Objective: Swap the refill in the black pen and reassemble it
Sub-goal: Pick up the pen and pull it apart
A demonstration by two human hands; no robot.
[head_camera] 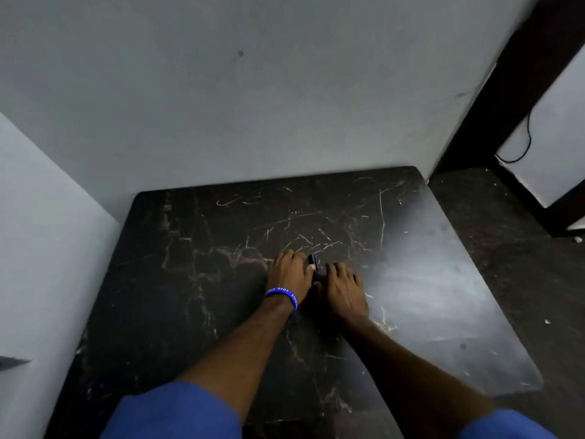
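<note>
Both hands meet mid-surface point(190, 280): the left hand point(289, 274) and right hand point(342, 288) curl together around the black pen point(314, 264), pinched between their fingertips just above the scratched dark top.

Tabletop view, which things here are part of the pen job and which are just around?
Part of the job:
black pen, held between both hands
left hand
right hand

Just around:
blue wristband
dark marble table
black cable
</note>
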